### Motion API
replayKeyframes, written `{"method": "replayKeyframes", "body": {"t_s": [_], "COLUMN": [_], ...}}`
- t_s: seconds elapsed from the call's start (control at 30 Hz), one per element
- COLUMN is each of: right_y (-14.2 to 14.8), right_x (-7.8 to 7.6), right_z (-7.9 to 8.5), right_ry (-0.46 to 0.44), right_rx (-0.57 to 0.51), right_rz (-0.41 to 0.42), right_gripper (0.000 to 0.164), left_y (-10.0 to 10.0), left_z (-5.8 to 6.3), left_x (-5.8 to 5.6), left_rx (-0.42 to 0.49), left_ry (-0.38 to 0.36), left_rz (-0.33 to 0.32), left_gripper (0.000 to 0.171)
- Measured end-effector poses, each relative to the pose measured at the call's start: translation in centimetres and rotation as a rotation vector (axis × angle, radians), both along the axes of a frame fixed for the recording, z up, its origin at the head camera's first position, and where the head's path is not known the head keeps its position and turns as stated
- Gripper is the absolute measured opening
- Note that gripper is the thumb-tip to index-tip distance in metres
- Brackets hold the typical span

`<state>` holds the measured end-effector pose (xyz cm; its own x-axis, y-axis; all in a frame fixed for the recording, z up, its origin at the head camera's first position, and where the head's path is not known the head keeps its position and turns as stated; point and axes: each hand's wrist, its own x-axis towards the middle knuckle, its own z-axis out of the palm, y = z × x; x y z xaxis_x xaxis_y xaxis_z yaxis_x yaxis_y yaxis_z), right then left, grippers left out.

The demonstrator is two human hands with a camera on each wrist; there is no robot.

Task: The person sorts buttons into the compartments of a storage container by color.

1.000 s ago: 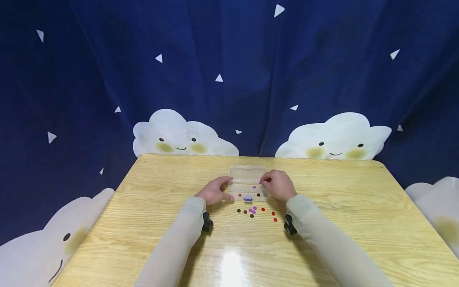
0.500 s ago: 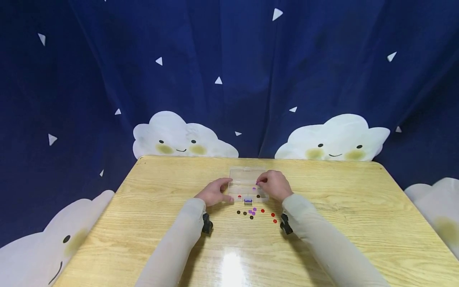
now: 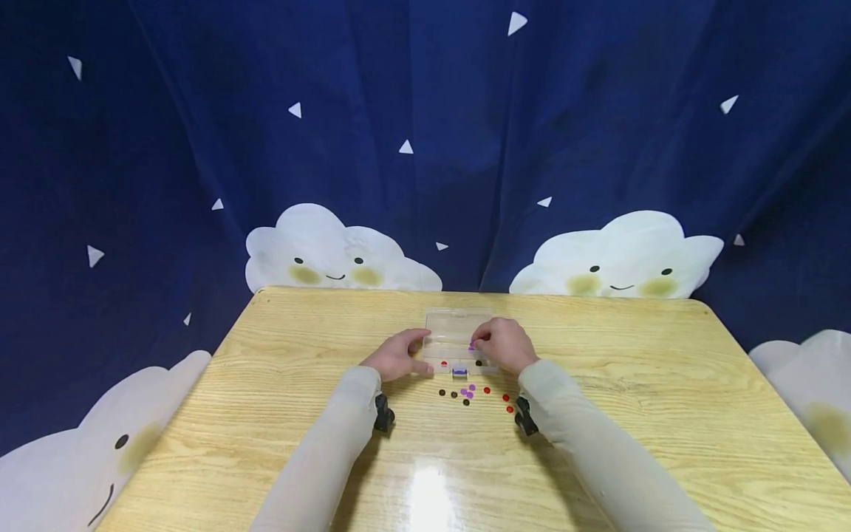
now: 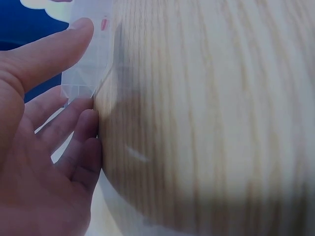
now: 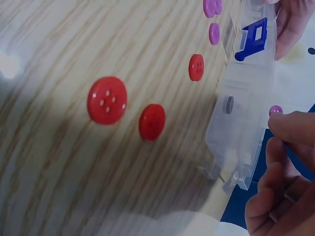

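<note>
A clear plastic box (image 3: pixel 459 323) lies on the table with its lid open toward the back. My left hand (image 3: pixel 394 356) grips its left end, thumb at the front and fingers farther back. Between right thumb and fingertip, my right hand (image 3: pixel 508 346) pinches a purple button (image 5: pixel 275 110) over the box's compartments. Inside are a red button (image 3: pixel 444 363) on the left and a dark button (image 5: pixel 230 104) on the right; another purple one behind is partly hidden by the held button. A blue latch (image 5: pixel 253 39) sits at the front middle.
In front of the box lie loose buttons: dark ones (image 3: pixel 454 394), purple ones (image 3: pixel 470 395) and red ones (image 3: pixel 506 397). The wooden table (image 3: pixel 299 325) extends to both sides, with a dark blue cloud-printed curtain (image 3: pixel 459 148) behind it.
My right hand has moved left and slightly down over the box, carrying the purple button. The left hand has kept its place at the box's left end.
</note>
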<state>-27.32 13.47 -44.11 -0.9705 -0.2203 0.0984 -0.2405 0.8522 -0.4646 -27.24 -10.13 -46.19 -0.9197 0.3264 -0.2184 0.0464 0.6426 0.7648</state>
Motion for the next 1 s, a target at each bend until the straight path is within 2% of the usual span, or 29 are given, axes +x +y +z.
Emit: {"method": "replayKeyframes", "body": {"t_s": [0.63, 1.0], "right_y": [-0.16, 0.65], "right_x": [0.14, 0.29], "right_z": [0.1, 0.46], "right_ry": [-0.031, -0.011], "right_rx": [0.004, 0.019], "right_rz": [-0.015, 0.034], "right_gripper": [0.009, 0.01], "left_y": [0.08, 0.05], "left_z": [-0.16, 0.0], "left_x": [-0.08, 0.02], "left_rx": [-0.008, -0.008], "left_ry": [-0.008, -0.011], "left_rz": [0.004, 0.008], "left_gripper": [0.077, 0.077]}}
